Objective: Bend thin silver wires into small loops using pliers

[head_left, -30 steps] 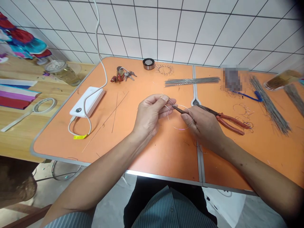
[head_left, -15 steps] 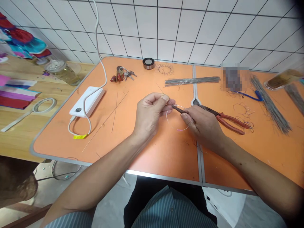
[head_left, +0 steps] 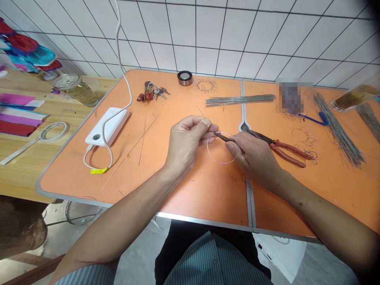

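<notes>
Orange tabletop (head_left: pixel 208 198) below, left hand (head_left: pixel 187 144) still pinches wire loop (head_left: pixel 222 162), right hand (head_left: pixel 252 156) grips dark tool (head_left: pixel 225 137).

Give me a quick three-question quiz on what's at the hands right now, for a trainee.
1. Which hand grips the dark-tipped tool: the left hand or the right hand?
2. True or false: the red-handled pliers lie on the table to the right of the right hand.
3. Fill the gap: the wire ring shows a short ____ stretch at its lower edge.

Key: 1. the right hand; 2. true; 3. pink.
</notes>
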The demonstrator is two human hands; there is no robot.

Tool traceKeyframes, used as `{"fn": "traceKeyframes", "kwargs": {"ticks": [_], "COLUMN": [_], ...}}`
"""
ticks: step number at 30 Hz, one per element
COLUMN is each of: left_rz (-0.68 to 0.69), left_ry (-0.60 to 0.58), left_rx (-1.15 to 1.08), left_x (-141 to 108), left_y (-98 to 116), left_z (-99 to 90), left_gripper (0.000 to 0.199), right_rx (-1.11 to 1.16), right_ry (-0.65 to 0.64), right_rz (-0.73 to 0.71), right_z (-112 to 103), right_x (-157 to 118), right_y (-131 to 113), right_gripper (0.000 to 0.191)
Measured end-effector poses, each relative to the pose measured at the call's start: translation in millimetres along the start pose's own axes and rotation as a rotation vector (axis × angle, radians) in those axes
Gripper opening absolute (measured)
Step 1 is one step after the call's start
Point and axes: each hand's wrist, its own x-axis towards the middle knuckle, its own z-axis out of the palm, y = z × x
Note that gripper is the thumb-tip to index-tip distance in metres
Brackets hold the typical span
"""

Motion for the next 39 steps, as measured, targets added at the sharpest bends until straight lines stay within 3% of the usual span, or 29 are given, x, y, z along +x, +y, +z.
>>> {"fn": "traceKeyframes", "kwargs": {"ticks": [7,13,28,39], "left_rz": [-0.016,-0.014,-0.007,-0.015], "left_ry": [-0.011,-0.028,0.016,0.015], "left_rx": [-0.011,-0.019,0.021,0.023], "left_x": [1.4,3.1,2.1,2.3], "left_y": [-0.7,-1.2,-1.6,-1.4], "left_z": [-2.0,-4.0,0.0,0.0], "left_gripper": [0.024,0.023,0.021,0.02], "right_rx": [0.065,-0.028,-0.236,-0.283], "right_ry": [-0.001,-0.037,0.143,0.15], "right_rz": [-0.026,-0.034,-0.2,-0.233], "right_z": [-0.4,-1.2,2.6,2.4], "right_x": [0.1,-0.7,-0.8,-0.6], "right_y": [0.5,3.6,3.4,4.3], "right_gripper": [0.043,0.046,0.042,0.042]}}
